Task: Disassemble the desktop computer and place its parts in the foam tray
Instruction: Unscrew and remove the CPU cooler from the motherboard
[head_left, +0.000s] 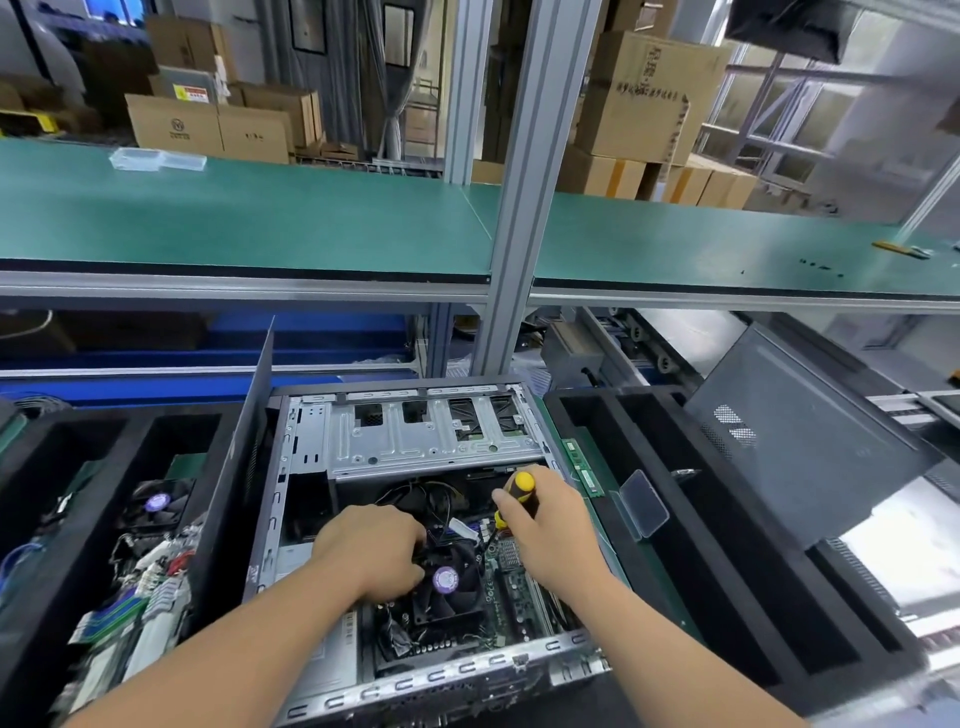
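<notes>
- The case (415, 519) lies open between two foam trays, the left tray (47, 467) with parts in it.
- Left hand (371, 551) rests on the fan (447, 582), fingers curled at its edge; whether they grip it I cannot tell.
- Right hand (550, 530) has its fingers clamped round a screwdriver (519, 491), tip down over the board (511, 571).
- A RAM stick (584, 467) lies on the right tray (675, 519) edge.
</notes>
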